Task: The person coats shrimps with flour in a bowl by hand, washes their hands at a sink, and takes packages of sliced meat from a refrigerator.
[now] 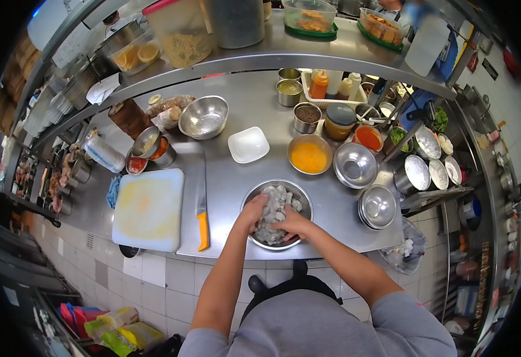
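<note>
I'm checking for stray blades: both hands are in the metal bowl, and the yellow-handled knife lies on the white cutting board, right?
Not quite: the head view shows the yellow-handled knife lying on the steel counter, beside the white cutting board, not on it. The left hand and right hand are indeed in the metal bowl.

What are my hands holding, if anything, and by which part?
Your left hand and right hand cup the sides of a pile of greyish pieces inside the metal bowl; whether they grip any piece can't be told.
</note>
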`<state>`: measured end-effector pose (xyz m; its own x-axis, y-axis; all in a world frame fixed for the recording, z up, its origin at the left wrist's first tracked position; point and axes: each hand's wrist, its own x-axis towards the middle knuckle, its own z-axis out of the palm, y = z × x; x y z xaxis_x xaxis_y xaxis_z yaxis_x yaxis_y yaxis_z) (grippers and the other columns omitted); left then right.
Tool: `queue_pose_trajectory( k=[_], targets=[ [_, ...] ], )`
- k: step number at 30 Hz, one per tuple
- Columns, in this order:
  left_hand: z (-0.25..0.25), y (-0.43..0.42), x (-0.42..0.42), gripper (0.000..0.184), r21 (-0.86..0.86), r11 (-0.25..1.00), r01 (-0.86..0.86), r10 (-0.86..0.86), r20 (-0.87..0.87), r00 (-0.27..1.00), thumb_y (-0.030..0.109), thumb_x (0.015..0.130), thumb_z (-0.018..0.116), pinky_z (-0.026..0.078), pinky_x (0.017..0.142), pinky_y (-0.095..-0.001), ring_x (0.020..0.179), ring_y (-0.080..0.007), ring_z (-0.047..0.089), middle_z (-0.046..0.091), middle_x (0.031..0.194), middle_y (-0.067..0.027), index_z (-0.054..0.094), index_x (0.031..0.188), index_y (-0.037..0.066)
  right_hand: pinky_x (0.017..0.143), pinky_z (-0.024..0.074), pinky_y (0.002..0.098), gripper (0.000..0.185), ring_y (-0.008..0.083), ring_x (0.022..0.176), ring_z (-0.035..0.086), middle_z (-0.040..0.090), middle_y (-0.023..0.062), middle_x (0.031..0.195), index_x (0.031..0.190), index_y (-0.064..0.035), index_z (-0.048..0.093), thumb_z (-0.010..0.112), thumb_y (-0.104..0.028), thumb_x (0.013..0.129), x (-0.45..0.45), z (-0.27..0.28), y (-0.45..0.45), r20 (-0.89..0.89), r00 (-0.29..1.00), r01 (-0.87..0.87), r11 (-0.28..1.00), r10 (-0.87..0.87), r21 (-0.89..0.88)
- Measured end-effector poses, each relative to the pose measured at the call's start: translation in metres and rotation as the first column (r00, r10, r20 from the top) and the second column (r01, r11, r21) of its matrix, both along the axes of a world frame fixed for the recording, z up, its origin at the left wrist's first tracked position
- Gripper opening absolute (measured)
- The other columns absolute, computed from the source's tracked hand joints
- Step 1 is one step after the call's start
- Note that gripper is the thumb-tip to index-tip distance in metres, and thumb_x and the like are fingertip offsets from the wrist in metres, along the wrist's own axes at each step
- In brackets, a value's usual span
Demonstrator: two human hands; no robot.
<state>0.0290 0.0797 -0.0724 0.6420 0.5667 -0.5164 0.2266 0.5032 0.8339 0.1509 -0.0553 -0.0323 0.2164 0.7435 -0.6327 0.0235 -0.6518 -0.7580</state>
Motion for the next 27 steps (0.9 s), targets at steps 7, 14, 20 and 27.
queue_pose_trajectory(
  k=[7,14,20,27],
  targets=[
    [0.04,-0.012,-0.01,0.027,-0.191,0.979,-0.072,0.095,0.112,0.989,0.017,0.097,0.049,0.048,0.094,-0.0347,0.106,-0.0213,0.06,0.061,0.115,-0.01,0.058,0.117,0.003,0.083,0.0538,0.0379,0.096,0.0275,0.118,0.054,0.05,0.014,0.133,0.148,-0.0048,0.023,0.081,-0.01,0.072,0.012,-0.034,0.008,-0.25,0.968,0.073,0.973,-0.016,0.218],
    [0.097,-0.047,-0.032,0.025,-0.088,0.989,-0.117,0.137,0.268,0.954,0.015,0.096,0.047,0.041,0.099,-0.0304,0.11,-0.017,0.052,0.058,0.114,-0.005,0.059,0.116,0.006,0.1,0.0438,0.0369,0.074,0.0347,0.12,0.054,0.055,0.0247,0.129,0.14,-0.002,0.042,0.068,-0.006,0.07,0.057,0.026,0.026,0.404,0.796,-0.578,0.764,0.451,0.286],
    [0.112,-0.079,-0.043,0.041,0.039,0.997,-0.071,0.065,0.12,0.991,0.032,0.098,0.048,0.022,0.109,-0.0516,0.139,-0.0262,0.027,0.041,0.146,-0.0086,0.051,0.135,0.015,0.096,0.0464,0.0387,0.053,0.0374,0.112,0.059,0.063,0.0224,0.12,0.128,-0.0099,0.06,0.057,-0.002,0.075,0.068,0.063,0.048,0.561,0.675,-0.668,0.72,0.48,0.188],
    [0.027,-0.079,-0.029,0.059,-0.47,0.791,-0.392,0.491,0.106,0.865,0.037,0.099,0.044,0.026,0.109,-0.0599,0.137,-0.0319,0.037,0.037,0.148,-0.0128,0.022,0.149,0.016,0.1,0.0434,0.0378,0.065,0.0346,0.118,0.057,0.056,0.0249,0.131,0.135,-0.0019,0.051,0.064,-0.041,0.085,0.059,-0.022,0.068,0.491,0.778,-0.448,0.894,0.392,-0.004]
  ],
)
